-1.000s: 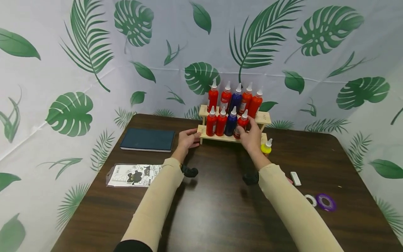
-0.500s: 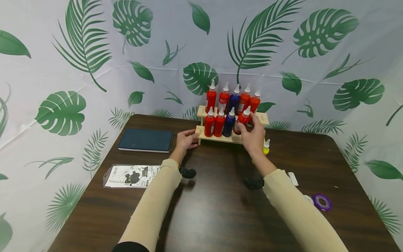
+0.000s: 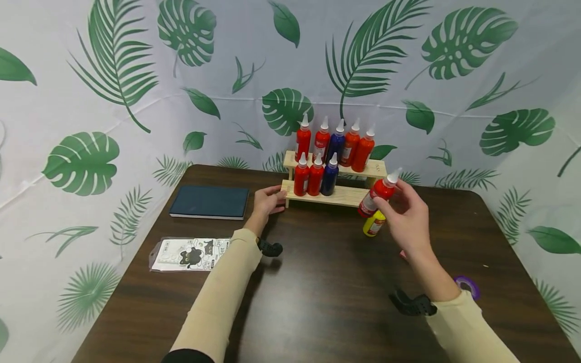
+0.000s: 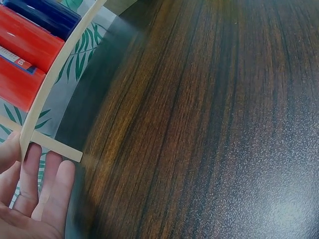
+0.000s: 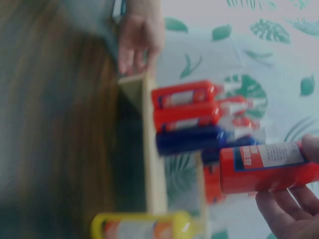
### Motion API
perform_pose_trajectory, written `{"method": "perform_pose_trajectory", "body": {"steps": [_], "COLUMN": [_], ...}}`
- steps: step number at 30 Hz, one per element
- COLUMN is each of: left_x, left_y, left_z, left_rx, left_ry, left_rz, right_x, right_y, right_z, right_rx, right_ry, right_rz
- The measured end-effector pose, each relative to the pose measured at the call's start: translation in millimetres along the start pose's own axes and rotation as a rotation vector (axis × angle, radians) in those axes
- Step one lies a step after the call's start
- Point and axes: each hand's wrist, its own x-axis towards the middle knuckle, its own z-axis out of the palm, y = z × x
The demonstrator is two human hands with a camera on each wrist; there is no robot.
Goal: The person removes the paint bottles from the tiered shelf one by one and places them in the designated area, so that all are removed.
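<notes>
A two-tier wooden rack [image 3: 347, 195] stands at the back of the table. My left hand [image 3: 267, 202] pinches its left end, thumb above the lower board [image 4: 52, 74] and fingers beneath. My right hand [image 3: 410, 219] grips a red squeeze bottle [image 3: 379, 193] with a white nozzle. That bottle is tilted and lifted off the rack, just beyond its right end. On the lower tier stand two red bottles [image 3: 301, 177] and a dark blue bottle [image 3: 330, 178]; several red ones and another blue bottle [image 3: 336, 145] fill the upper tier. Below the held bottle a yellow bottle [image 3: 373, 225] stands on the table.
A dark blue notebook [image 3: 209, 201] lies left of the rack, with a cat-print packet [image 3: 190, 253] nearer. At the right, a purple tape roll [image 3: 472, 288] is partly covered by the right arm. A leaf-print cloth [image 3: 245, 45] hangs behind the table.
My right hand has lifted the red bottle off the lower tier and moved it right, tilting it. The yellow bottle shows more fully. My left hand stays at the rack's end.
</notes>
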Motion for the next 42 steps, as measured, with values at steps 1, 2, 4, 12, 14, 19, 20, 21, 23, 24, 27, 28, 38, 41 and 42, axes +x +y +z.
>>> {"method": "perform_pose_trajectory", "body": {"steps": [1, 2, 4, 12, 14, 19, 20, 21, 23, 24, 27, 28, 38, 41, 42], "left_x": [-0.1, -0.2, -0.1, -0.2, -0.7, -3.1, -3.5, -3.8, -3.7, -3.6, -3.4, -3.3, -3.3, -2.8, -2.6], "left_y": [-0.1, -0.3, -0.9, -3.2, -2.1, 1.6, 2.0, 1.5, 1.4, 1.3, 0.8, 0.5, -1.5, -1.8, -1.9], "left_z": [-0.1, -0.2, -0.1, 0.2, 1.0, 1.3, 1.4, 0.9, 0.9, 1.0, 0.7, 0.4, -1.0, -1.1, -1.2], "left_rx": [-0.004, -0.007, -0.014, -0.031, -0.033, -0.03, -0.027, -0.028, -0.026, -0.027, -0.029, -0.029, -0.023, -0.021, -0.022], "left_ry": [0.0, -0.001, -0.002, -0.001, -0.001, -0.01, -0.007, -0.012, -0.011, -0.012, -0.014, -0.013, -0.008, -0.01, -0.01], "left_rz": [-0.001, -0.001, -0.002, 0.011, 0.007, 0.009, 0.011, 0.02, 0.026, 0.028, 0.03, 0.029, 0.021, 0.018, 0.018], "right_x": [-6, -11, -21, -45, -47, -47, -46, -46, -46, -46, -44, -44, -43, -44, -44], "right_y": [5, 11, 25, 81, 91, 104, 106, 108, 112, 113, 118, 119, 125, 126, 126], "right_z": [-4.7, -8.8, -14.5, -11.1, -7.3, 1.2, 2.7, 4.1, 6.3, 7.4, 10.2, 11.0, 16.1, 16.5, 16.4], "right_rx": [-0.014, -0.033, -0.057, -0.071, -0.069, -0.062, -0.062, -0.066, -0.067, -0.06, -0.05, -0.051, -0.043, -0.054, -0.056], "right_ry": [0.003, 0.007, 0.025, 0.098, 0.099, 0.087, 0.087, 0.088, 0.092, 0.095, 0.096, 0.094, 0.069, 0.071, 0.071], "right_rz": [0.008, 0.018, 0.031, 0.096, 0.097, 0.111, 0.112, 0.116, 0.119, 0.117, 0.107, 0.106, 0.134, 0.133, 0.128]}}
